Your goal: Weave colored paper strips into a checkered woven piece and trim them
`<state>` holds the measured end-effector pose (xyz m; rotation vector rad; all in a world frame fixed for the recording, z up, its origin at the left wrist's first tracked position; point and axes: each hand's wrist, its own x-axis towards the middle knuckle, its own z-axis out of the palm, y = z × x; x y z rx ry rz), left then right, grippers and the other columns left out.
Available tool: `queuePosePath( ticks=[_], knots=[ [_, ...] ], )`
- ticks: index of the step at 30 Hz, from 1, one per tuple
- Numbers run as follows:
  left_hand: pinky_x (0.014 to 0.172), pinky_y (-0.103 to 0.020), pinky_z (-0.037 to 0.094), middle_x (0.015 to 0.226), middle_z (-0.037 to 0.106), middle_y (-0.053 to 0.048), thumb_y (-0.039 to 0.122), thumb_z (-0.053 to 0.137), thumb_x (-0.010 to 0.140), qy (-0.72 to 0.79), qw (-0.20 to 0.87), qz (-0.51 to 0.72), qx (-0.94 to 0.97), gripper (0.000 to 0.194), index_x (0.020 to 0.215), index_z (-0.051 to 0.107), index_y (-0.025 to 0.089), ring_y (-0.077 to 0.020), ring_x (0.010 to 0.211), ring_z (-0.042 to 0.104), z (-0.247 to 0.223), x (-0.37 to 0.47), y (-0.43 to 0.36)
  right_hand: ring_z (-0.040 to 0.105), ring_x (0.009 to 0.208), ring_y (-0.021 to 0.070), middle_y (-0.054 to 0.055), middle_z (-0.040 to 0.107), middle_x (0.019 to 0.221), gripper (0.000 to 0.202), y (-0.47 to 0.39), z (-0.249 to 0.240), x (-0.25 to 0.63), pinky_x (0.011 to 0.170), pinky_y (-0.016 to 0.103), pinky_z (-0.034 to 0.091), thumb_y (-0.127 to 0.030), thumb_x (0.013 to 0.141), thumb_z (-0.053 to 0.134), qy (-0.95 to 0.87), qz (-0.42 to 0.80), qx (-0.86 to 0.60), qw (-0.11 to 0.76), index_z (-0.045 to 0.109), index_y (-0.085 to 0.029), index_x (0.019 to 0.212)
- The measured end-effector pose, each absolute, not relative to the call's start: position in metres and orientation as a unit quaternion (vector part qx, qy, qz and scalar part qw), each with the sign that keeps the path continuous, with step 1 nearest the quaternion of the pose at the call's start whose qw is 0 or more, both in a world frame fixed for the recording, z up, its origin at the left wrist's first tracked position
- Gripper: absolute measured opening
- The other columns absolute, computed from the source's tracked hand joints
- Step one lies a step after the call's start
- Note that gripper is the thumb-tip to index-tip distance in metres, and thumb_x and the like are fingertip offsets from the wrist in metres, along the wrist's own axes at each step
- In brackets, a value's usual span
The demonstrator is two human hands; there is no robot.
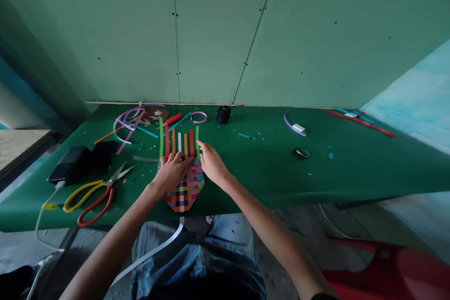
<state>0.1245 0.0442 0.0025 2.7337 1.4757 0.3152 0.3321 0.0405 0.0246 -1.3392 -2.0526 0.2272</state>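
A multicoloured woven piece lies on the green table near its front edge, with several loose coloured strips pointing away from me. A long white strip hangs from its near end across my leg. My left hand lies on the upper left of the weave, fingers spread over the bases of the strips. My right hand is at the upper right corner, its fingertips at the right green strip; the thumb is mostly hidden.
Scissors with yellow and red handles lie left of the weave, beside a black device with a white cable. Coiled strips, a black spool and a red-handled tool stand or lie farther back. A dark oval object is at right.
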Motion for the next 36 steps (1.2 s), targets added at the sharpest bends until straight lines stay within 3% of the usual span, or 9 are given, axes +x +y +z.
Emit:
queuePosePath(
  ticks=[3,6,9,19,26,36],
  knots=[
    [0.105,-0.059,0.039,0.138,0.055,-0.013,0.033,0.039,0.107,0.473,0.013,0.098,0.875,0.050,0.155,0.053,0.040,-0.0353,0.124,0.049,0.002,0.125,0.047,0.065,0.128,0.0285,0.018,0.069,0.134,0.057,0.047,0.016,0.323,0.104,0.046,0.058,0.003,0.099,0.040,-0.788,0.103,-0.539,0.279,0.051,-0.017,0.151],
    [0.106,-0.059,0.039,0.138,0.054,-0.013,0.034,0.040,0.107,0.477,0.016,0.109,0.872,0.050,0.155,0.052,0.040,-0.0348,0.126,0.048,-0.001,0.125,0.049,0.067,0.122,0.0261,0.015,0.073,0.125,0.053,0.049,0.008,0.324,0.104,0.044,0.057,0.009,0.093,0.042,-0.792,0.107,-0.547,0.251,0.067,-0.016,0.132],
    [0.106,-0.061,0.038,0.139,0.054,-0.013,0.034,0.041,0.106,0.481,0.025,0.113,0.869,0.051,0.155,0.053,0.037,-0.0359,0.127,0.048,-0.003,0.127,0.051,0.066,0.120,0.0249,0.013,0.073,0.123,0.048,0.048,0.000,0.330,0.108,0.042,0.054,0.011,0.090,0.046,-0.812,0.108,-0.521,0.238,0.072,-0.015,0.121],
    [0.107,-0.062,0.037,0.142,0.055,-0.013,0.033,0.043,0.104,0.485,0.031,0.112,0.867,0.051,0.155,0.053,0.037,-0.0370,0.129,0.047,-0.004,0.129,0.051,0.058,0.123,0.0271,0.014,0.071,0.125,0.038,0.038,-0.011,0.347,0.110,0.047,0.052,0.002,0.098,0.049,-0.875,0.069,-0.418,0.234,0.071,-0.016,0.123],
    [0.107,-0.062,0.037,0.142,0.055,-0.013,0.035,0.043,0.105,0.485,0.028,0.124,0.865,0.050,0.154,0.054,0.037,-0.0378,0.130,0.048,-0.007,0.129,0.050,0.058,0.115,0.0286,0.013,0.071,0.116,0.020,0.039,-0.009,0.347,0.105,0.046,0.053,-0.015,0.106,0.053,-0.880,0.055,-0.411,0.232,0.071,-0.017,0.115],
    [0.107,-0.061,0.037,0.143,0.055,-0.013,0.034,0.042,0.106,0.482,0.024,0.123,0.867,0.050,0.155,0.054,0.035,-0.0380,0.129,0.048,-0.006,0.128,0.048,0.059,0.116,0.0299,0.014,0.071,0.129,0.032,0.040,-0.008,0.356,0.107,0.049,0.050,-0.028,0.105,0.062,-0.888,0.060,-0.409,0.201,0.067,-0.016,0.134]
  ],
)
